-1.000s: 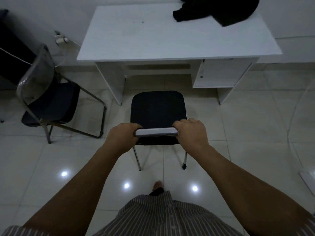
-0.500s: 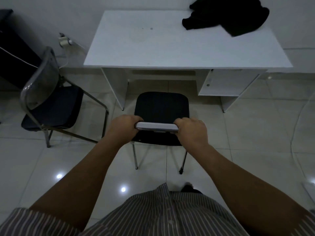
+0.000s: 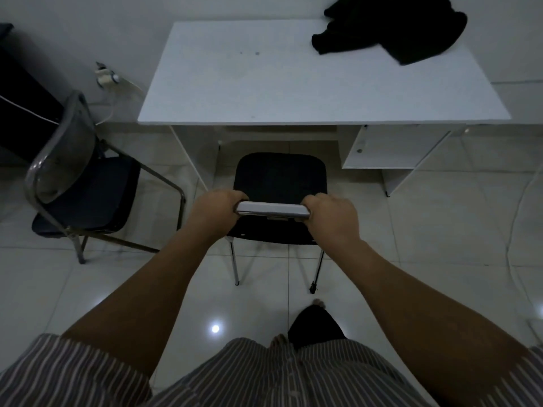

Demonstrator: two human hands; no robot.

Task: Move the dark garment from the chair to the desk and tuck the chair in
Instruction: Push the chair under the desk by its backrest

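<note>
The dark garment lies crumpled on the far right corner of the white desk. A chair with a black seat stands on the tiled floor just in front of the desk's knee space, its front edge close below the desk's near edge. My left hand grips the left end of the chair's pale backrest top. My right hand grips the right end. Both hands are closed around the backrest.
A second chair with a clear backrest and dark seat stands to the left, angled. A dark cabinet sits at far left, with a plug and cable on the wall. The desk's drawer unit hangs under its right side.
The chair has slid forward toward the desk with both hands on its backrest, and I have stepped closer behind it. The garment has stayed on the desk.
</note>
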